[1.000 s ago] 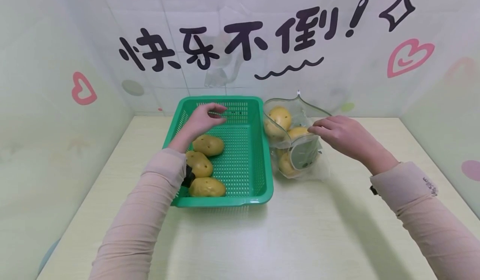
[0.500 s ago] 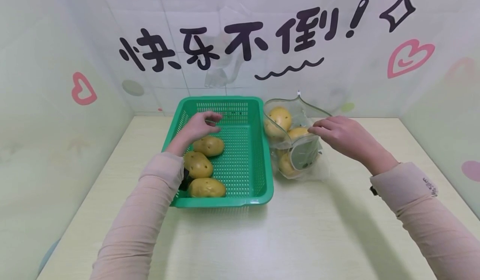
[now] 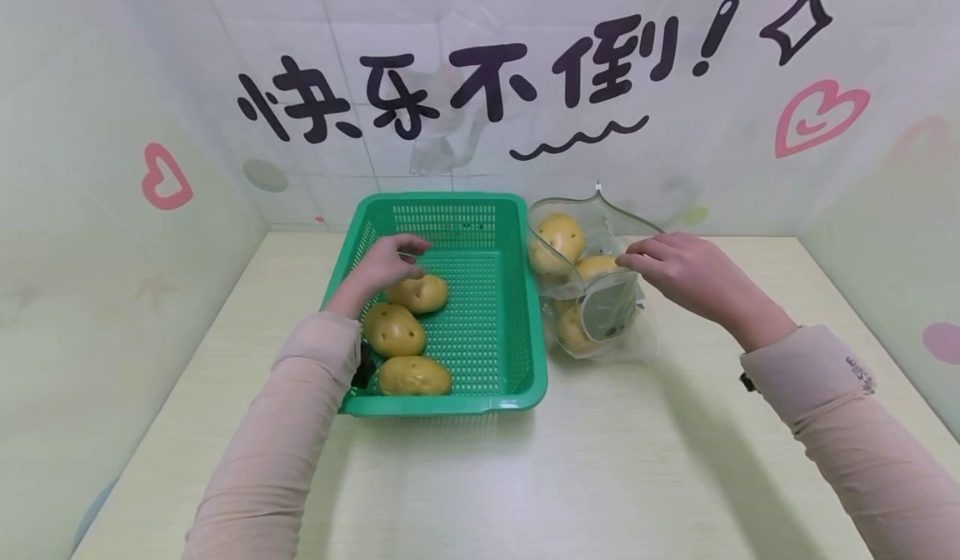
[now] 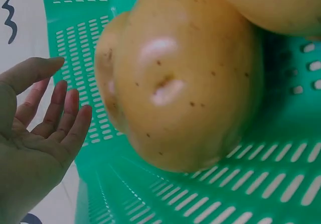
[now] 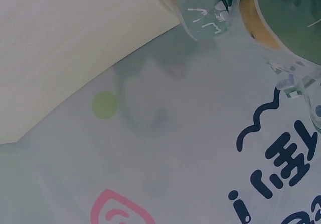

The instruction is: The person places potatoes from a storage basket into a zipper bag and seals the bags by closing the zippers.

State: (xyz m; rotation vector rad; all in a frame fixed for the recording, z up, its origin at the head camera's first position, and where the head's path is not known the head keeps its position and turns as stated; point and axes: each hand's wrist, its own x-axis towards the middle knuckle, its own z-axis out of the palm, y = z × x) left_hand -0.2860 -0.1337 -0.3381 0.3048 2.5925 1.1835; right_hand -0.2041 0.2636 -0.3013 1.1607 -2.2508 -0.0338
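Three potatoes lie along the left side of a green plastic basket [image 3: 480, 327]: a far one [image 3: 423, 295], a middle one [image 3: 394, 331] and a near one [image 3: 415, 376]. My left hand [image 3: 384, 265] hovers just over the far potato, fingers relaxed and holding nothing. In the left wrist view that hand [image 4: 45, 128] shows a gap between thumb and fingers, beside a large close potato [image 4: 185, 88]. Right of the basket stands a clear zip bag [image 3: 609, 306], mouth open, with several potatoes inside. My right hand [image 3: 686, 275] pinches the bag's right rim.
The basket's right wall [image 3: 531, 318] stands against the bag. Behind both rises a printed wall covering [image 3: 480, 160] with black lettering. The pale table [image 3: 600, 468] extends toward me and to the right.
My left hand has come down and slightly left, from over the far part of the basket to the far potato. The right hand stays at the bag's rim.
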